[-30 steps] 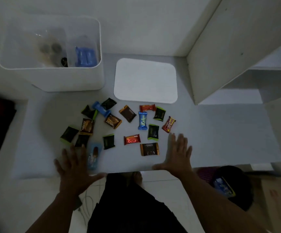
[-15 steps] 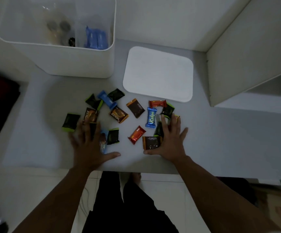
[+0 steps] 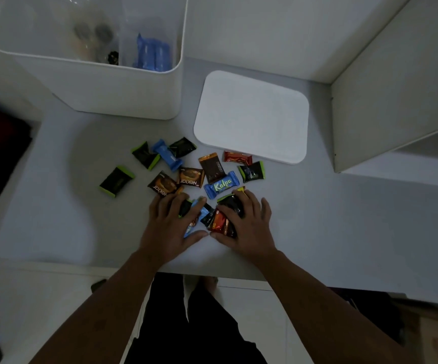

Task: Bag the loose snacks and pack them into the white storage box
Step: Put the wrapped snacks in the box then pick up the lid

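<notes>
Dim light falls on a pale grey table (image 3: 344, 232) seen from above, with a white floor and the person's dark-clothed legs below its near edge. Nearest, two bare forearms reach forward over the table edge. The left hand (image 3: 172, 228) lies flat with fingers spread, its grip released, pressing down on a light blue wrapper (image 3: 194, 224) and dark packets. Just beside it, thumbs almost touching, the right hand (image 3: 246, 227) lies over a red-orange wrapper (image 3: 219, 223) and a black packet (image 3: 231, 202), fingers bent loosely over them, its grip not clenched. Just beyond the fingertips lie more loose snacks: a blue Kalpa bar (image 3: 222, 185), two brown Nextar packets (image 3: 177, 181), a dark brown packet (image 3: 212, 167), a red one (image 3: 237, 158), another blue bar (image 3: 166, 158), and several black packets with green edges (image 3: 117, 181), one well apart to the left. Farther back, a flat white lid (image 3: 252, 116) lies on the right. Far left stands the white storage box (image 3: 123, 88), open, holding clear bags of snacks, some blue (image 3: 155, 55).
</notes>
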`<state>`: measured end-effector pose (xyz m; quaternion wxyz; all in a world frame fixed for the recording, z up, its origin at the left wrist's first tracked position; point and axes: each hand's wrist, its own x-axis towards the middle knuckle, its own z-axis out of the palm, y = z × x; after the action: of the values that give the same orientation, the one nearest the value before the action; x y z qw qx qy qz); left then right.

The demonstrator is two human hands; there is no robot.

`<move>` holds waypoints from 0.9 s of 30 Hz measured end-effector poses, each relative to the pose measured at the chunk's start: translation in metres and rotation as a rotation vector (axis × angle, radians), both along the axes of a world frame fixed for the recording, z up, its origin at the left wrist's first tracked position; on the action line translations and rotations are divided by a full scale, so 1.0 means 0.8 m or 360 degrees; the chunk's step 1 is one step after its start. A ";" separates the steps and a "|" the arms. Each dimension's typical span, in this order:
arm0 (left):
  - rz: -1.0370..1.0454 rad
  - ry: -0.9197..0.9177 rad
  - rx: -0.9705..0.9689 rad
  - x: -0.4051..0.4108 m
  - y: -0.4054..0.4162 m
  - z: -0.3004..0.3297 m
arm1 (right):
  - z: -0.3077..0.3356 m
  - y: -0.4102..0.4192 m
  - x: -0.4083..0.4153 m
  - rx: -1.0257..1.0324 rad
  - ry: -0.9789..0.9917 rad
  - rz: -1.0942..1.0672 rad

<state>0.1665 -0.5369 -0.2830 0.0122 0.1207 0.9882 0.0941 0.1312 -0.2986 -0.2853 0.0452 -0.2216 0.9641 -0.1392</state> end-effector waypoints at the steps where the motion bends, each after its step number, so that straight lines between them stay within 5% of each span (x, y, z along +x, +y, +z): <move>1: -0.0006 -0.0007 0.0002 -0.001 0.000 -0.001 | -0.002 0.001 0.001 -0.0023 0.0023 -0.0010; 13: 0.0107 0.0032 0.0080 -0.002 0.006 0.000 | 0.002 -0.003 -0.006 -0.0190 0.0093 -0.0140; 27: 0.0097 0.0046 0.0032 -0.019 -0.008 -0.014 | -0.008 -0.011 -0.029 0.0024 0.0225 0.0192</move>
<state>0.1509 -0.5436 -0.2943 -0.0060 0.0921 0.9904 0.1025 0.1079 -0.3074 -0.2921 -0.0131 -0.2884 0.9507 -0.1131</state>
